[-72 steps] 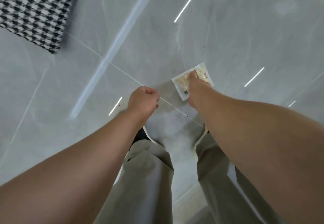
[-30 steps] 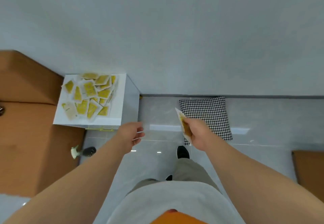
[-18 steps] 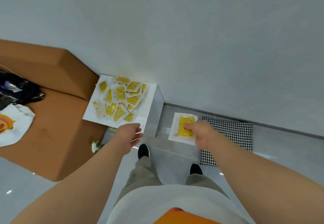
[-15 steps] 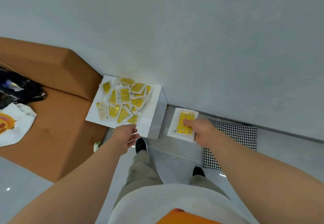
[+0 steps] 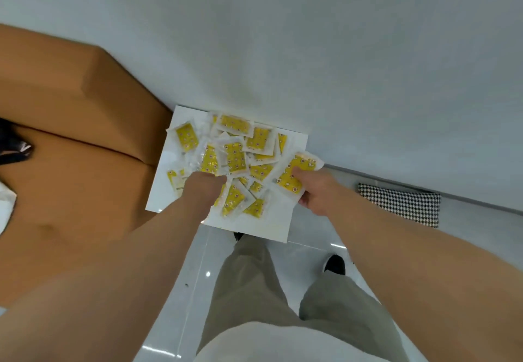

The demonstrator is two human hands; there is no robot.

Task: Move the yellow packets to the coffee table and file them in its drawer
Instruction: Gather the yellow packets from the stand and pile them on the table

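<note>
Head view, single entry.

1. Right hand (image 5: 314, 191): pinches one yellow packet (image 5: 294, 176) by its near end, thumb on top, other fingers curled beneath. The packet is held tilted over the right edge of the white table (image 5: 278, 224), just beside the heap and overlapping its outermost pieces.

2. Left hand (image 5: 202, 187): knuckles up, fingers bent down into the near left part of the heap and touching it. Whether it grips any packet cannot be told (the fingertips are hidden under the hand).

3. Heap of packets (image 5: 240, 157): many clear sachets with yellow printed fronts, lying loose and overlapping at all angles across most of the table top. Bare white shows along the near edge and the left margin.

4. White table: small square top, its back edge against the pale wall (image 5: 311, 50), its left side beside the brown sofa (image 5: 70, 163).

5. Checked cushion (image 5: 402, 203): black-and-white houndstooth, on the floor (image 5: 311, 251) by the wall, well to the right of the table.

6. Person: grey-green trousers (image 5: 254, 291), a black shoe (image 5: 335, 264), standing just before the table.

7. Dark object (image 5: 11, 149): on the sofa at the left edge, too cropped to identify.
</note>
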